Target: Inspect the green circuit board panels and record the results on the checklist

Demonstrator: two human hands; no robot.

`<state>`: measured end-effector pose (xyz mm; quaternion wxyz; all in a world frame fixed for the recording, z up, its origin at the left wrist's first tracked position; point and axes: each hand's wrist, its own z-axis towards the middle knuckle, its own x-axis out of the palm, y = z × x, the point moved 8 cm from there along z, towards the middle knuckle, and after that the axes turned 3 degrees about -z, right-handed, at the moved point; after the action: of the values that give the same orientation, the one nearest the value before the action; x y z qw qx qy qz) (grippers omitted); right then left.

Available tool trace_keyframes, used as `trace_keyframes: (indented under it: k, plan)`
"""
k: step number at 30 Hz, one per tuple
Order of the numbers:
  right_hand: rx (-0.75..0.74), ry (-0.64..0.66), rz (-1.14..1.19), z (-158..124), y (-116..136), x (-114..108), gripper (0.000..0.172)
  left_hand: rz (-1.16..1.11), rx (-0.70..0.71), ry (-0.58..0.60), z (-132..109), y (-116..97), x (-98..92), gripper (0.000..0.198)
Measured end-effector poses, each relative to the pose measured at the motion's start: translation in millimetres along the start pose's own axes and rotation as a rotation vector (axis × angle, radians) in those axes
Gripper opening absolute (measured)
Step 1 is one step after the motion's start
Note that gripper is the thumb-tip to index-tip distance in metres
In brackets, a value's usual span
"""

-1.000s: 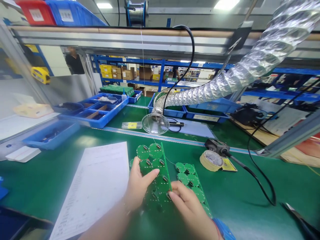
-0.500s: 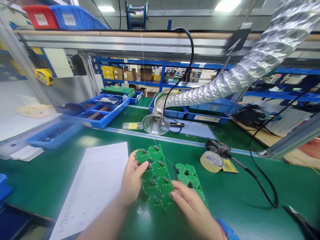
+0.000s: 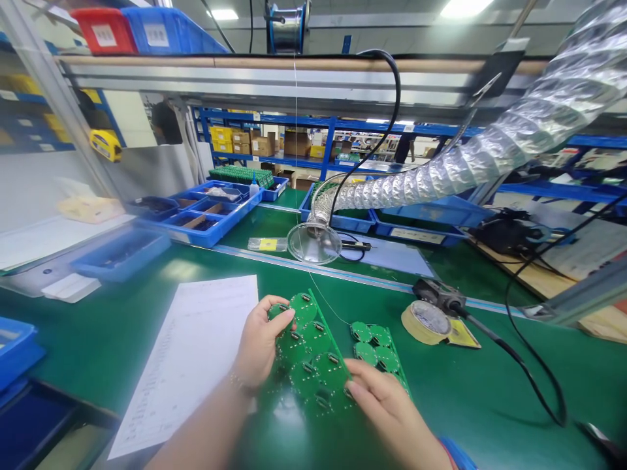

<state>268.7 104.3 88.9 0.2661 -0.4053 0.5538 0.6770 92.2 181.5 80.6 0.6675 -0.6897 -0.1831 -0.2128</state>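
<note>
A green circuit board sits between the two hands, tilted above the tabletop. The left hand is clamped on it at 10 o'clock, thumb on the top face and fingers curled behind. The right hand pinches its long straight edge at 4 o'clock, fingertips and thumb closed on the rim. The hands are well apart, joined only by the board.

Two boards show in all: the second board lies at 3 o'clock from the first, its near end partly covered by the right hand. The held one carries round discs in two columns; its near end is blurred, so I cannot tell the exact number. One sheet of paper lies at 9 o'clock, and one roll of tape between 2 and 3 o'clock.

A strip of green tabletop separates the boards' far edges and widens toward 12 o'clock, up to a silver rail. One clear funnel hangs there. The left forearm crosses the sheet's near right edge.
</note>
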Motion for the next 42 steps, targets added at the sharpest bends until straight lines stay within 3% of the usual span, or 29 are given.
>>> trace_keyframes:
  k: [5,15,23,35,39,42]
  plan:
    - [-0.015,0.079,0.029,-1,3,8,0.033,0.033,0.014,-0.007,-1,1,-1.0,0.019]
    - [-0.026,0.087,-0.003,-1,6,9,0.033,0.127,0.014,-0.052,-5,3,-1.8,0.032]
    - [-0.052,0.090,-0.005,-3,9,13,0.034,0.134,0.025,-0.087,-9,-1,-0.7,0.031]
    - [-0.144,-0.118,-0.019,-12,0,15,0.033,0.033,-0.006,-0.096,-13,-1,-0.2,0.031]
    - [-0.087,-0.061,0.020,-6,5,6,0.033,0.007,0.029,-0.053,-12,-6,2.2,0.028]
    - [-0.010,-0.104,0.050,-1,-1,-5,0.032,-0.036,0.061,0.016,-12,-10,6.2,0.027]
